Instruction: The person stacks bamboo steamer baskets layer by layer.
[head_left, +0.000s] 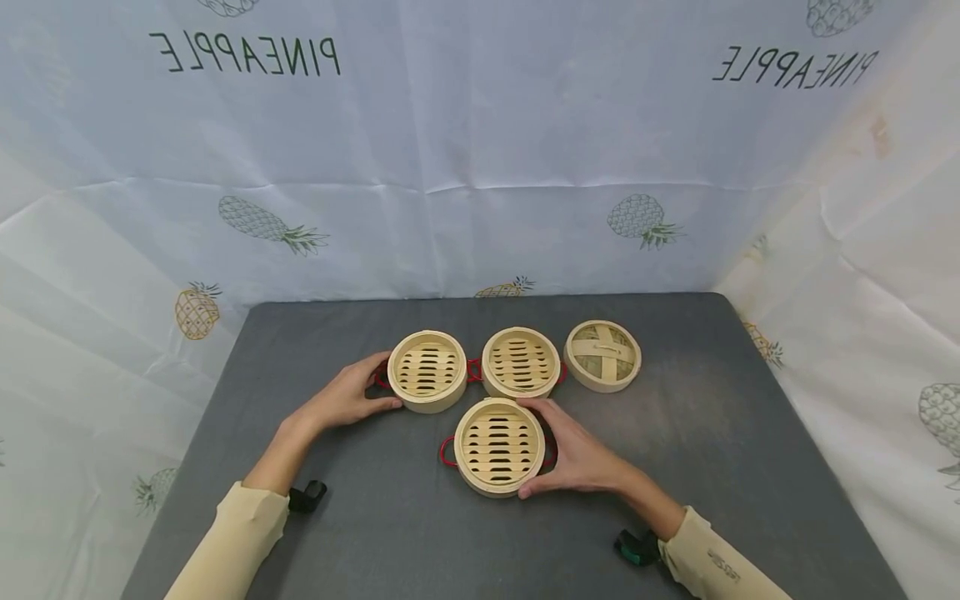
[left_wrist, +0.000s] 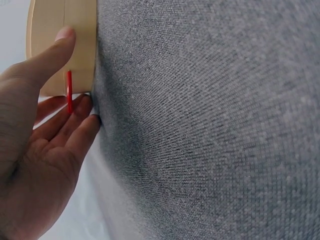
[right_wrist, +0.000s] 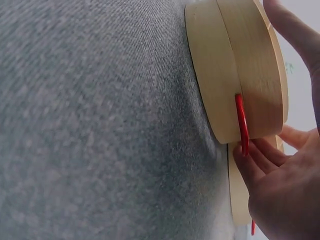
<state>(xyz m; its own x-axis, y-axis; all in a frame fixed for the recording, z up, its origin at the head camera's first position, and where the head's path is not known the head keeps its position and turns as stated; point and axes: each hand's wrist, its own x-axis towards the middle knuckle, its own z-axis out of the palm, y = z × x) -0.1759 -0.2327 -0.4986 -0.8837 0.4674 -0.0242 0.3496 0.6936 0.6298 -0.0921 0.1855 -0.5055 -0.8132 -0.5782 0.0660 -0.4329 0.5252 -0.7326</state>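
Three small round bamboo steamer baskets with slatted bottoms and red side handles are in the head view. My left hand (head_left: 348,396) holds the left side of the left steamer basket (head_left: 431,406); in the left wrist view the thumb lies on its wall and the fingers are around its red handle (left_wrist: 69,90). My right hand (head_left: 573,454) grips the front steamer basket (head_left: 483,487), thumb on the near side and fingers on the far side. Behind it sits the middle steamer basket (head_left: 495,385). A woven bamboo lid (head_left: 602,354) lies to its right.
All of it rests on a dark grey cloth-covered table (head_left: 712,467). White curtains (head_left: 480,108) with pineapple prints hang behind the table and at both sides. The front basket stands close against the middle one.
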